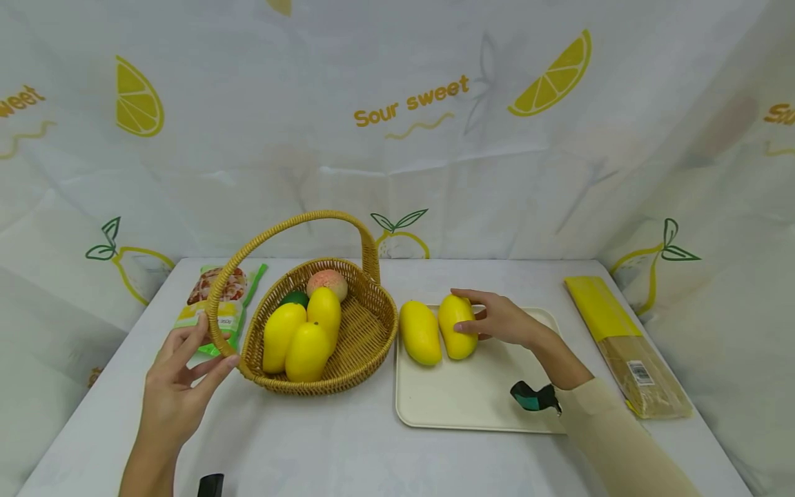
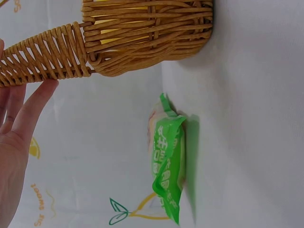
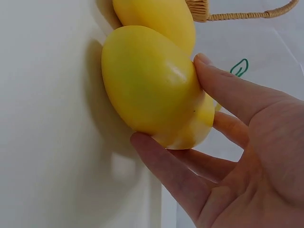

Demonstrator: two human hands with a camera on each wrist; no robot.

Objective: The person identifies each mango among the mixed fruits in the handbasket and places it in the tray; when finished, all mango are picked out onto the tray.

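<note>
Currently | tray (image 1: 459, 404): two mangoes (image 1: 420, 333); right hand (image 1: 506, 321) grips one | basket (image 1: 363, 338): five visible fruits (image 1: 308, 352); left hand (image 1: 177, 386) pinches handle (image 1: 370, 264)

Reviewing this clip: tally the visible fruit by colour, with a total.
Yellow fruits: 5 (3 in the basket, 1 on the tray, 1 in the right hand)
Pinkish fruit: 1
Dark green fruit, partly hidden: 1
Total: 7

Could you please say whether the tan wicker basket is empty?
Partly full: the tan wicker basket holds three oval yellow fruits, a round pinkish fruit and a dark green item; bare weave shows.
</note>
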